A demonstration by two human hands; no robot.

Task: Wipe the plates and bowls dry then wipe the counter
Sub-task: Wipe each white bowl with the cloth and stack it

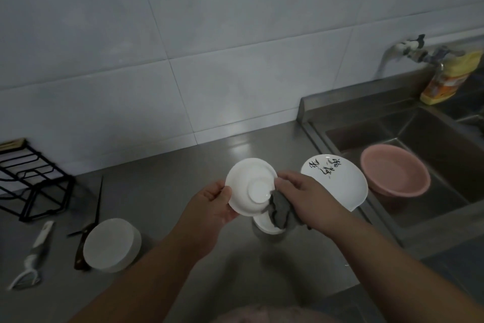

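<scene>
Bowl (251, 186) gripped underside-up, cloth (281, 211) touching it

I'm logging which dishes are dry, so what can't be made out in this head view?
- The inside of the white bowl: the left hand holds it with its underside to the camera.
- The dish below: mostly hidden by the grey cloth and the right hand.
- The big plate: its near edge is covered by the right wrist.
- Any wetness: the picture is too dim and blurred.
</scene>
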